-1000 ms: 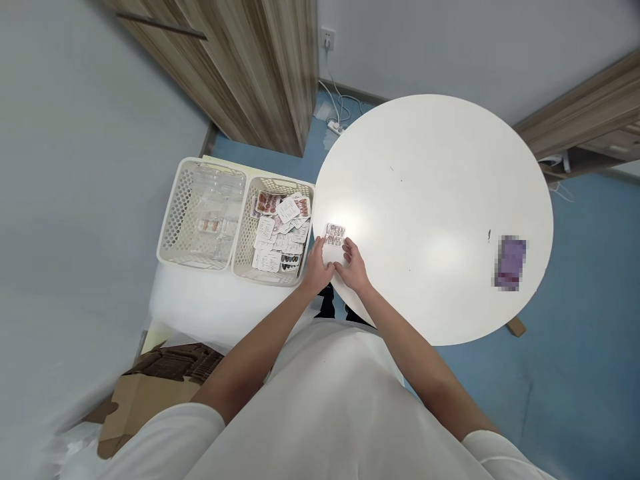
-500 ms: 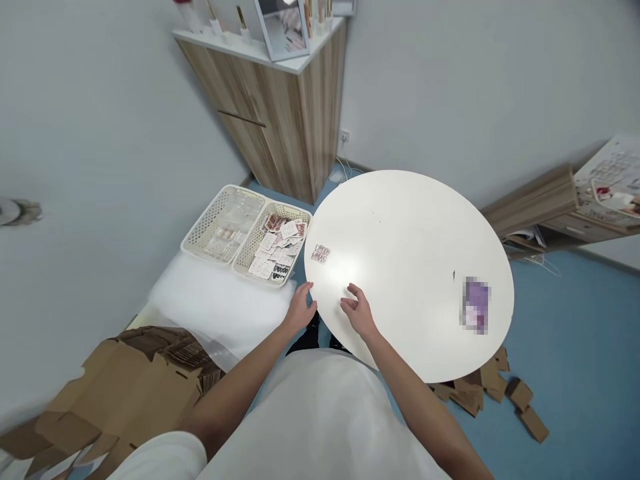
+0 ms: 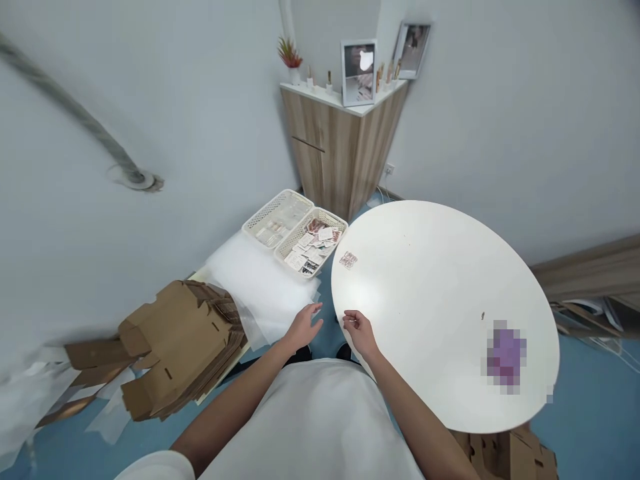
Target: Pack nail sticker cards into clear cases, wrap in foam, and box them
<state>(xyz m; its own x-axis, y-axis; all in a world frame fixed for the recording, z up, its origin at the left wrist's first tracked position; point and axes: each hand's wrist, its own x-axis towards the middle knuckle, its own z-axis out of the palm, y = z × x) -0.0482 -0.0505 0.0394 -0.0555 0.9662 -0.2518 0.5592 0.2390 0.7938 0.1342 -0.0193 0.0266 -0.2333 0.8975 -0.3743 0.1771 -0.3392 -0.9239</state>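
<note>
Press-on nail card [image 3: 349, 259], just one, lying on the round white worktop [image 3: 430, 300] near its left edge. Left hand [image 3: 303, 327] empty, fingers spread; right hand [image 3: 361, 333] empty too, fingers loosely curled. Beyond: two baskets [image 3: 260, 215], one wood-grain cabinet [image 3: 336, 157], two picture frames [image 3: 359, 75].

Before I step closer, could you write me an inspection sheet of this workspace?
Surface: round white table, with a few small dark marks.
Job's things: small pack lying flat near the table's left edge; basket of cards beside the table.
Clutter: blurred purple item on the table; stacked brown cardboard at left.
Hands: left hand open, nothing held; right hand loosely curled by the table edge, nothing seen in it.
Cables: white cords below the wall socket.
Surroundings: wooden cabinet bearing picture frames.
</note>
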